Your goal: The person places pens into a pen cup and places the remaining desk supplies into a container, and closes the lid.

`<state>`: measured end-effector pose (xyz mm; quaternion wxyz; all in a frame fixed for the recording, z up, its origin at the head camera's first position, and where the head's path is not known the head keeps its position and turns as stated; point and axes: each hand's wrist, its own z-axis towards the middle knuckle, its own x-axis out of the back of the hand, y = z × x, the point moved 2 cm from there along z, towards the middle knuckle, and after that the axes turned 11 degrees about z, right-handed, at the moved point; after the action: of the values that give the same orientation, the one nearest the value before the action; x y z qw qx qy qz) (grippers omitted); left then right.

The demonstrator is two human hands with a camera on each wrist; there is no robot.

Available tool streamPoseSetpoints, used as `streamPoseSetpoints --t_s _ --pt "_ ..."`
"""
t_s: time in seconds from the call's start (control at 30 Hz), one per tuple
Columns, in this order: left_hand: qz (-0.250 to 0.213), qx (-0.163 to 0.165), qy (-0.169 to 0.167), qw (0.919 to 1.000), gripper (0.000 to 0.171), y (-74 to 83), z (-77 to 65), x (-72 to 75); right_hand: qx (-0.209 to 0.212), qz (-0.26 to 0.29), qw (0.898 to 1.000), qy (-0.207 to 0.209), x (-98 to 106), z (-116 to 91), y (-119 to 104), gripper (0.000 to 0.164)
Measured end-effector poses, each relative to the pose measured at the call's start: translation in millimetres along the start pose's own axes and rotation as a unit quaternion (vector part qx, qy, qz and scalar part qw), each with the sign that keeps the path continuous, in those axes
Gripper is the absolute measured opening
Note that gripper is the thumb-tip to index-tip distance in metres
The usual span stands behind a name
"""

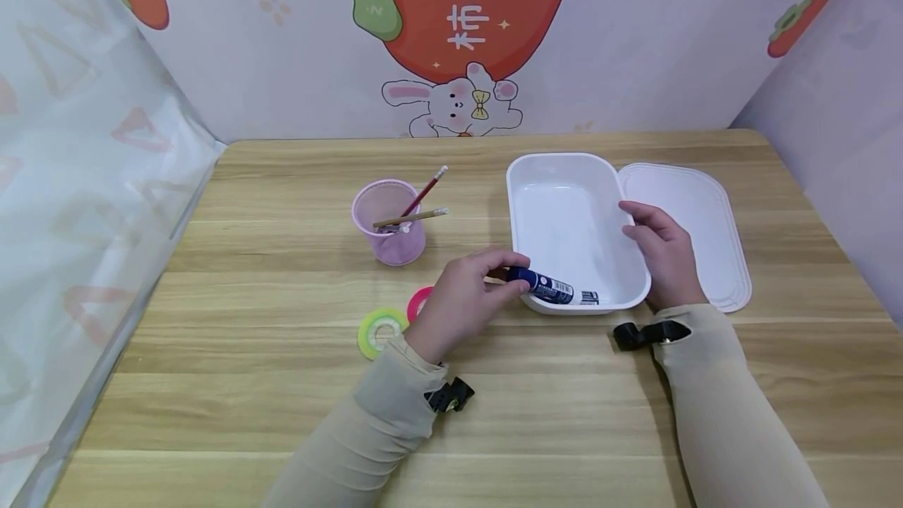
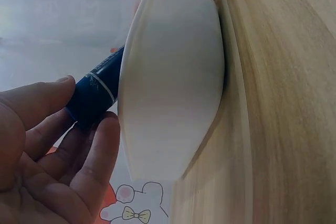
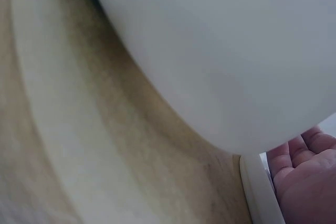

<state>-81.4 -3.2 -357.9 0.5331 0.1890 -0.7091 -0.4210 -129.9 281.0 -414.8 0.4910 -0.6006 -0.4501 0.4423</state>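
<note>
A white plastic box point(image 1: 564, 214) stands uncovered on the table. My left hand point(image 1: 462, 296) pinches a dark blue glue stick point(image 1: 546, 287) by one end, between thumb and fingers. The stick slants over the box's near left rim, its labelled end inside the box. In the left wrist view, the glue stick point(image 2: 100, 85) passes behind the box's outer wall point(image 2: 173, 77). At the right side of the box, my right hand point(image 1: 666, 253) grips the rim, fingertips at its edge. The right wrist view shows part of this hand point(image 3: 310, 177) beyond the box's blurred wall point(image 3: 226, 56).
A white lid point(image 1: 712, 249) lies right of the box, partly behind the right hand. A pink mesh cup point(image 1: 398, 245) with pencils stands to the left. Nearer me lie a yellow-green tape roll point(image 1: 370, 334) and a pink one point(image 1: 418, 302), partly covered by the left hand.
</note>
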Motion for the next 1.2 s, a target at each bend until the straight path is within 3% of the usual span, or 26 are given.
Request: streamPoseSetpoints --t_s 0.27,0.6,0.97,1.2 --pt "0.019 0.008 -0.007 0.9998 0.028 -2.0 1.3 -0.2 0.003 -0.001 1.000 -0.001 0 0 0 0.038" --pt "0.054 -0.027 -0.010 0.9981 0.028 -3.6 2.4 -7.8 0.006 0.009 1.000 0.003 -1 0 1 0.038" --pt "0.037 -0.031 -0.007 0.9988 0.026 -4.3 2.3 -18.3 -0.007 -0.003 1.000 0.003 1 -1 1 0.039" --pt "0.048 -0.030 -0.014 0.9983 0.025 -5.4 2.2 -28.4 0.009 0.035 0.999 -0.004 -1 -1 2 0.036"
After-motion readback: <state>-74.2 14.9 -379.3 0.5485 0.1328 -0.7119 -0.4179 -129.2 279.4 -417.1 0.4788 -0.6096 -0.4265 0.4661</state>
